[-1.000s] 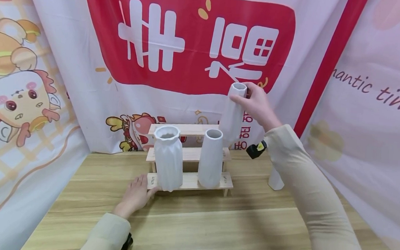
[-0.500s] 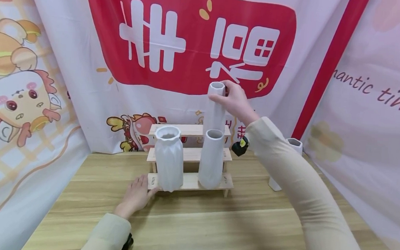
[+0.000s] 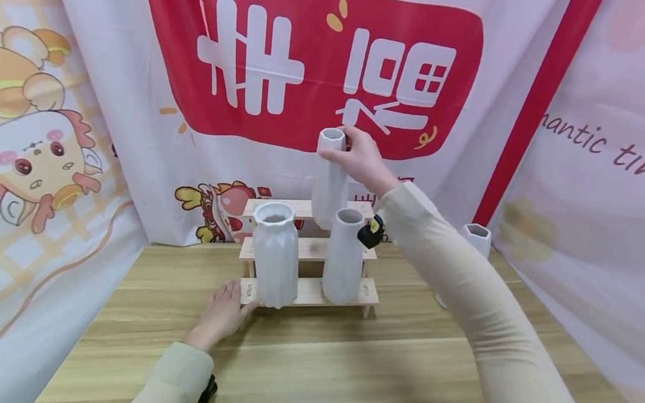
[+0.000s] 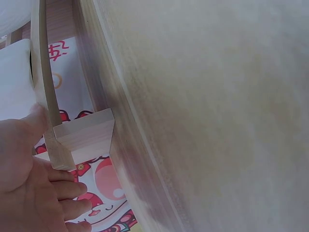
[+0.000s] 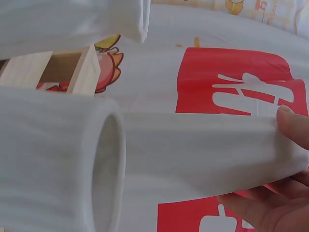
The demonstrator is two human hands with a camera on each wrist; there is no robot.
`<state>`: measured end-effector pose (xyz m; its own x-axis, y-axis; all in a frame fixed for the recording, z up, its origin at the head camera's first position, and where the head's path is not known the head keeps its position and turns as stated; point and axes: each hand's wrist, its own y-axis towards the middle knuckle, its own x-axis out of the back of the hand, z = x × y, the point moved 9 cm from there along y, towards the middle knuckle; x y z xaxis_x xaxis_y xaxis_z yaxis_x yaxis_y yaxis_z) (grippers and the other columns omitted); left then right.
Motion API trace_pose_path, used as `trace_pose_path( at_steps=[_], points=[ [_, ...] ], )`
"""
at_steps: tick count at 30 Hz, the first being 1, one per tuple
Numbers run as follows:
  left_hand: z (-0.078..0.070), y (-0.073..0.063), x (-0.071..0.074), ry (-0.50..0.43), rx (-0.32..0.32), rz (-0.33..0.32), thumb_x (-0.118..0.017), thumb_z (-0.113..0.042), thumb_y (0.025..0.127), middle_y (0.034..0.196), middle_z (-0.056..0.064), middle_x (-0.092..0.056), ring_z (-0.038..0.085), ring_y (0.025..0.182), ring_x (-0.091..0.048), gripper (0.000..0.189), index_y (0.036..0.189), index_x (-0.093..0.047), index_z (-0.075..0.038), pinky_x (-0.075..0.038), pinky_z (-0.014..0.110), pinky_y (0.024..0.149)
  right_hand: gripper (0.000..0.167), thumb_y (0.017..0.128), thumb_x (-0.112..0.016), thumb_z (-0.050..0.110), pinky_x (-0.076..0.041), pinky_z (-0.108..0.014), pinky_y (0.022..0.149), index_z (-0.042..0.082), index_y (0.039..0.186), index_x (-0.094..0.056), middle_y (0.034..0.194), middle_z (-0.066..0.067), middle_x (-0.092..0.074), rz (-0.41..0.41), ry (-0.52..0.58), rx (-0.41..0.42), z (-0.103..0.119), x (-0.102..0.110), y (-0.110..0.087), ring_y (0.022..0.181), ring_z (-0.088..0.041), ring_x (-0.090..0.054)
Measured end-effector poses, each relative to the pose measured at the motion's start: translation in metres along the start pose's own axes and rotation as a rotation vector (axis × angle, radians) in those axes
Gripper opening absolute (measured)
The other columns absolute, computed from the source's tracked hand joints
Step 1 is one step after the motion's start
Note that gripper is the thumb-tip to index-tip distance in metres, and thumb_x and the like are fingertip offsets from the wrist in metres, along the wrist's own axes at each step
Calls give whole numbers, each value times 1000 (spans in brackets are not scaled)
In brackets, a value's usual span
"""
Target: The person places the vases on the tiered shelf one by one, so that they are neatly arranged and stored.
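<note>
My right hand (image 3: 364,161) pinches a tall white tapered vase (image 3: 329,183) near its rim. The vase is upright over the back of the wooden three-step stand (image 3: 308,292), its base overlapping the top step's front edge. In the right wrist view, the thumb (image 5: 292,126) and fingers lie around the vase's narrow end. My left hand (image 3: 221,313) touches the left end of the stand's lowest step, its fingers extended past the end and its thumb (image 4: 36,116) against the board. On that step stand a pleated white vase (image 3: 276,261) and a smooth white vase (image 3: 343,262).
Another white vase (image 3: 478,239) stands at the right on the wood-grain table (image 3: 317,363), partly hidden by the right sleeve (image 3: 462,286). Behind the stand hangs a printed cloth backdrop (image 3: 320,70) with a red panel. Cloth also hangs at both sides.
My right hand has carried the tall vase leftward, from the stand's right end to behind the smooth front vase and slightly past it. My left hand has stayed at the stand's end.
</note>
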<state>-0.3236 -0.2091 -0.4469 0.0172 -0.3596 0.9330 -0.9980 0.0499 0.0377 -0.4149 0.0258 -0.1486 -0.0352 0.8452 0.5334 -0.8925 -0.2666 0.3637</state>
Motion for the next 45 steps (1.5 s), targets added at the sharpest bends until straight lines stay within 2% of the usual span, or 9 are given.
trace_pose_path(
  at_steps=[13, 32, 45],
  points=[
    [1, 1, -1, 1, 8, -7, -43, -39, 96, 140, 36, -19, 50, 129, -17, 76, 138, -15, 18, -12, 58, 105, 54, 80, -71, 31, -49, -32, 81, 16, 127, -48, 116, 2, -54, 10, 75, -25, 4, -19, 2, 95, -15, -54],
    [0, -1, -1, -4, 22, 7, -43, -38, 97, 141, 36, -18, 51, 129, -16, 75, 138, -15, 17, -11, 57, 105, 46, 83, -69, 25, -49, -36, 82, 15, 123, -50, 114, 1, -55, 47, 229, -81, -5, -59, 3, 95, -18, -54],
    [0, 0, 0, -6, 28, 6, -45, -36, 97, 141, 36, -19, 50, 129, -18, 74, 138, -15, 17, -12, 57, 105, 43, 83, -70, 22, -48, -39, 84, 13, 120, -51, 113, 0, -54, 52, 259, -92, -8, -85, 8, 95, -18, -53]
  ],
)
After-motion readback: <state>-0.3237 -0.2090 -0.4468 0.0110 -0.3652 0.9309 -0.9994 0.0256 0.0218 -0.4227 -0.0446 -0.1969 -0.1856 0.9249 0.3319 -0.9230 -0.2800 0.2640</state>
